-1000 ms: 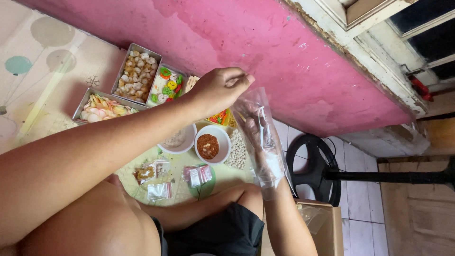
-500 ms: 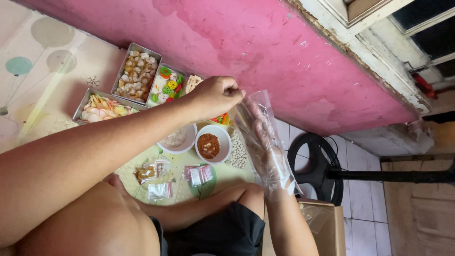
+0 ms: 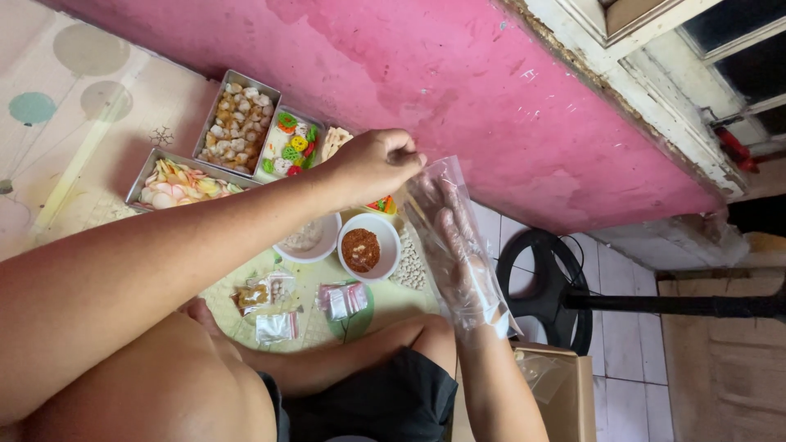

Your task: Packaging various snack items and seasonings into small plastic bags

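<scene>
Right at the fingertips of the left hand [image 3: 377, 164], the upper edge of a clear plastic glove [image 3: 458, 245] is pinched, those fingers closed together on the film. Its long axis runs from that pinch down toward the wrist of the right hand [image 3: 454, 241], which sits inside the glove with fingers spread apart and pointing up toward the pinching hand. Just below and behind both hands stands a white bowl of red-brown seasoning [image 3: 361, 249]; metal trays of crackers [image 3: 236, 127] lie farther off beyond the left forearm.
</scene>
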